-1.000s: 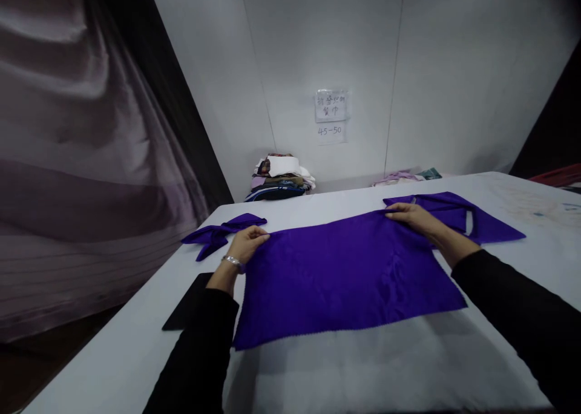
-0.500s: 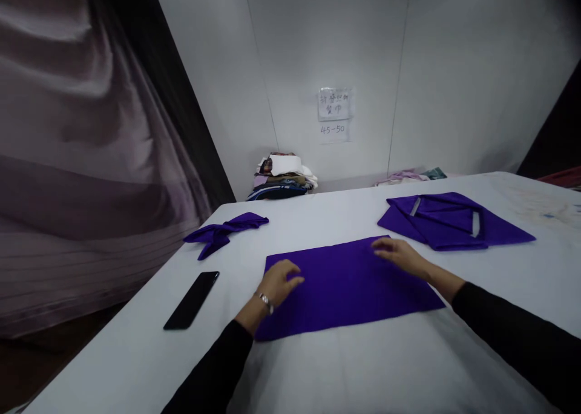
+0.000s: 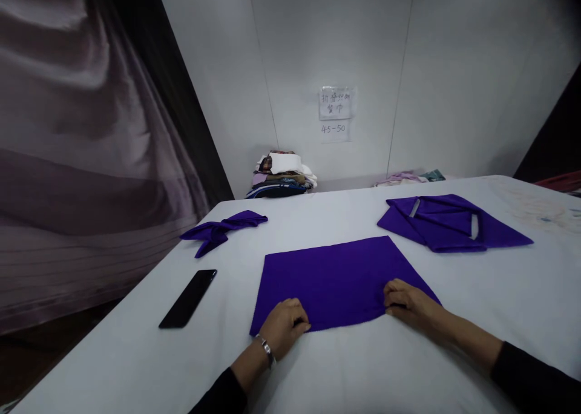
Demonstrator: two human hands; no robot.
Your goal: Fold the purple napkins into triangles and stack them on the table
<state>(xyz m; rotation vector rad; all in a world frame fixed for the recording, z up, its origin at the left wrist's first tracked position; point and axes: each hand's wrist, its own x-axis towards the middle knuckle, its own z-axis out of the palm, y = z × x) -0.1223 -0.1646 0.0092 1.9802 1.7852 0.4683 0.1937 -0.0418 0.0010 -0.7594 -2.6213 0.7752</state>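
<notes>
A purple cloth napkin [image 3: 331, 275] lies flat on the white table in front of me. At its near edge, left of the middle, my left hand [image 3: 285, 326] pinches the fabric; a metal bracelet sits on that wrist. My right hand [image 3: 406, 302] grips the same edge farther right, fingers curled in, and the cloth is lifted slightly there. Beyond it to the right, a folded purple napkin [image 3: 440, 214] rests with two pale strips showing. A twisted purple napkin [image 3: 222, 229] lies at the back left.
Left of my left hand lies a black phone [image 3: 188, 299]. A pile of folded fabrics [image 3: 284, 175] and more cloth [image 3: 408, 178] show behind the far table edge. On the wall hangs a handwritten sign [image 3: 336, 112]. A shiny draped curtain [image 3: 82, 160] borders the left side.
Both hands have moved toward me from above the middle and far part of the napkin to its near edge, where their fingers have closed on the fabric.
</notes>
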